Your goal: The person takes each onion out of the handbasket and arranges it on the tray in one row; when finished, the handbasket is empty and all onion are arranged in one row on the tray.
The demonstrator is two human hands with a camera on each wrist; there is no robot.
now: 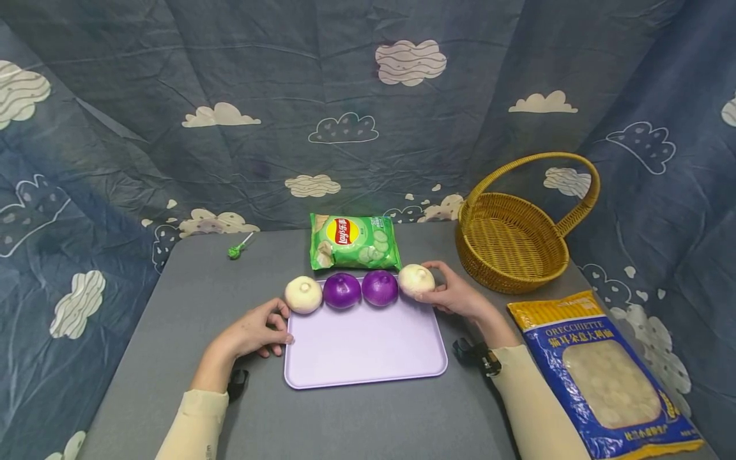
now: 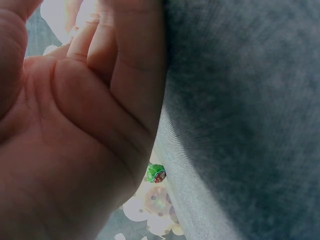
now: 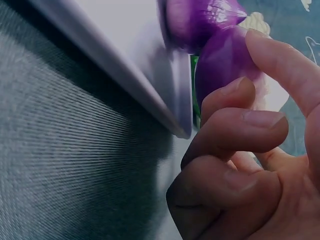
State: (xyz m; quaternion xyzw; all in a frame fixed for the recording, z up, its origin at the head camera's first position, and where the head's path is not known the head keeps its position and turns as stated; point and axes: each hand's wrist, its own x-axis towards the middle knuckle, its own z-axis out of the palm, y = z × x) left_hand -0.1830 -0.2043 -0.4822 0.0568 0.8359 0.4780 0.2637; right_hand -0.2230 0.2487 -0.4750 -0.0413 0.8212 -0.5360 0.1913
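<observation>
Two purple onions [image 1: 342, 291] sit side by side along the far edge of a pale lilac tray [image 1: 368, 348], with a white onion at either end. My right hand [image 1: 460, 297] pinches the right white onion [image 1: 415, 281] between thumb and fingers, at the tray's far right corner. Beside the tray's left edge is my left hand [image 1: 253, 331], its fingers loosely bent and its thumb at the rim. Just beyond those fingers lies the left white onion [image 1: 303, 295]. The left wrist view shows mostly palm; the right wrist view shows purple onions [image 3: 225, 65] beyond the fingers.
Behind the onions lies a green chip bag [image 1: 356, 243]. A wicker basket [image 1: 506, 275] with a tall handle stands at the back right, and an orecchiette bag [image 1: 609, 377] lies in front of it. A green lollipop [image 1: 234, 252] is at the back left.
</observation>
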